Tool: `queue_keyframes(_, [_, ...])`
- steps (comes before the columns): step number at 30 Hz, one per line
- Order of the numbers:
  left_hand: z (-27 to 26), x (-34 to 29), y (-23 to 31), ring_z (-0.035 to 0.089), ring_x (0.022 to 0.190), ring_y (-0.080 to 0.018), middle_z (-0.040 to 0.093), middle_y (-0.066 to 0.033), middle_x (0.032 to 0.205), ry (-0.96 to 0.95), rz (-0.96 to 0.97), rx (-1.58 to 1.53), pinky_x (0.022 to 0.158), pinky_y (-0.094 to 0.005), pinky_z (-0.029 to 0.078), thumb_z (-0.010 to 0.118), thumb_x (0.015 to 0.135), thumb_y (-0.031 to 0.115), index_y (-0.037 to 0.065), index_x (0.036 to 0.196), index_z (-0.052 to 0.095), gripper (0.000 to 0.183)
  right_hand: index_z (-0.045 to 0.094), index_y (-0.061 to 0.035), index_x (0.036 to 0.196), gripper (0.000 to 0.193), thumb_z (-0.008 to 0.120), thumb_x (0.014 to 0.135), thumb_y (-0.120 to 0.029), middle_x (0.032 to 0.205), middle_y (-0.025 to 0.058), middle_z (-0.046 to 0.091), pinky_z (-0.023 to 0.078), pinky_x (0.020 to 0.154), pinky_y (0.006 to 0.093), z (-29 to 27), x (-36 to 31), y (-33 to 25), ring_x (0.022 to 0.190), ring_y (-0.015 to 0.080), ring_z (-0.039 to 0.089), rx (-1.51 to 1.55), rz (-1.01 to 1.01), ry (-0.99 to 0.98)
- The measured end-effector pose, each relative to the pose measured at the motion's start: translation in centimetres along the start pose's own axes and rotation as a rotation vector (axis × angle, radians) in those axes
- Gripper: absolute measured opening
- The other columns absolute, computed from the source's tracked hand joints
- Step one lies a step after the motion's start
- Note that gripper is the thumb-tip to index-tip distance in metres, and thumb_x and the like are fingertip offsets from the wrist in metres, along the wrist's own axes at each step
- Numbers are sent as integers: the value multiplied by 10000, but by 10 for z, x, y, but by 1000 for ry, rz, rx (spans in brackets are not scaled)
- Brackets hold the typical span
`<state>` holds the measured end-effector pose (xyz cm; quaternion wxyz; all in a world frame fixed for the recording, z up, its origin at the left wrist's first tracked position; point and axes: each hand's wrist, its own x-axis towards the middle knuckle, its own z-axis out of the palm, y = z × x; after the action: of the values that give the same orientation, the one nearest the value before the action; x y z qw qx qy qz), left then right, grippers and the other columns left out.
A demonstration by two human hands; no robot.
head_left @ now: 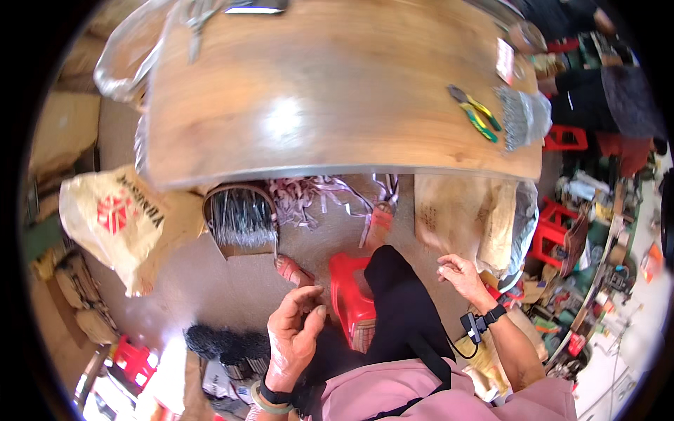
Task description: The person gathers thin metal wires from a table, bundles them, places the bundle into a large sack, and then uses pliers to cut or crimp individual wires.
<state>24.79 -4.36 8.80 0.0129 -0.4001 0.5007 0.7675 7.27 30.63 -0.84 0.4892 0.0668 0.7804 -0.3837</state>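
My left hand (295, 337) is raised in front of my body, palm turned inward. Its fingers are loosely bent, apart from the thumb, with nothing seen between them. A red plastic stool (349, 293) stands just beyond it, beside my leg. My right hand (466, 282) hangs in the air on the other side of my dark trousers (397, 298). Its fingers are slightly bent and apart, and no object shows in it. Neither hand touches the wooden table (337, 133) ahead. On that table lie green-and-yellow pliers (479, 116) and a plastic bag of thin grey pieces (525, 118).
Scissors (197, 28) rest at the table's far left. Under its front edge are a bin of dark strips in plastic (242, 216), pinkish ribbon scraps (302, 200) and a brown sack (449, 210). A printed sack (130, 228) lies left. Another person (597, 98) is at the far right.
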Motion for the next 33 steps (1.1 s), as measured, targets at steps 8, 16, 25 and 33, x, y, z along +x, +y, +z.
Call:
queue_keyframes(8, [133, 11, 2, 621, 842, -130, 657, -65, 932, -13, -157, 116, 764, -242, 489, 605, 920, -16, -30, 1166, 607, 247, 648, 43, 1101, 299, 635, 911, -187, 848, 86, 693, 519, 693, 281, -96, -14, 42, 746, 124, 654, 0, 33, 111])
queue_keyframes(16, [213, 32, 4, 650, 836, -168, 665, -88, 918, -190, -179, 114, 811, -292, 521, 642, 912, 8, -32, 1138, 624, 231, 634, 24, 1155, 327, 630, 938, -221, 930, 82, 692, 511, 723, 271, -114, -44, 92, 788, 145, 667, 545, 166, 236])
queue_keyframes(25, [300, 92, 28, 605, 834, -104, 666, -66, 1006, -681, -114, 296, 780, -235, 484, 629, 931, 36, -20, 1250, 589, 326, 564, -68, 1208, 329, 577, 1006, -327, 1079, 98, 680, 534, 824, 359, -166, -56, 68, 949, 228, 674, 1450, -261, 448])
queue_keyframes(33, [463, 155, -49, 574, 1175, -201, 630, -138, 1281, -1047, 117, 644, 1016, -318, 433, 633, 961, 222, -42, 1408, 482, 540, 397, -61, 1392, 667, 652, 932, -471, 1301, 160, 575, 455, 968, 483, -263, 16, 107, 1159, 314, 583, 1555, -154, 723])
